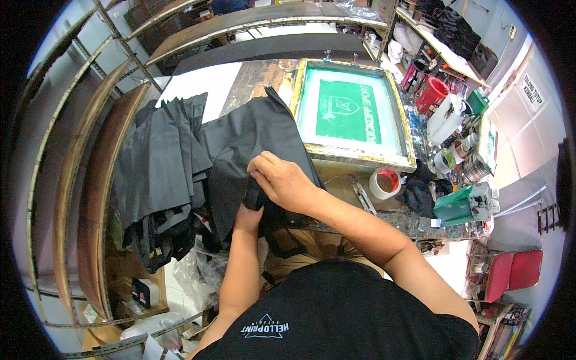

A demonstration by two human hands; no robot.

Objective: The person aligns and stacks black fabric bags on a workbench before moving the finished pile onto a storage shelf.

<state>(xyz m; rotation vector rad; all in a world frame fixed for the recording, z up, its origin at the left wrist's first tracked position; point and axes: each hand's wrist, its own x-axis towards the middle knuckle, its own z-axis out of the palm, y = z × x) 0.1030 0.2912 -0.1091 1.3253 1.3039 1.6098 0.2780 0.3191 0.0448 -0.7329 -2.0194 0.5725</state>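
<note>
Several black fabric bags lie in a stack, and the upper black fabric bag (240, 129) is spread in front of me with its far corner raised. My right hand (281, 180) is closed over its near part, pinching the cloth between thumb and curled fingers. Just below, my left hand (251, 217) grips the bag's near edge; its thumb shows while dark cloth hides the other fingers. To the left, a thick pile of black bags (159, 162) hangs over the table edge, straps dangling. A screen printing frame (354, 157) with a green stencil lies at the right.
A roll of tape (384, 183) and a cutter knife (362, 195) sit near the table's front edge. Farther right stand a red container (432, 95), a white jug (445, 120) and a green container (462, 205). A curved-looking wooden rack (99, 198) borders the left side.
</note>
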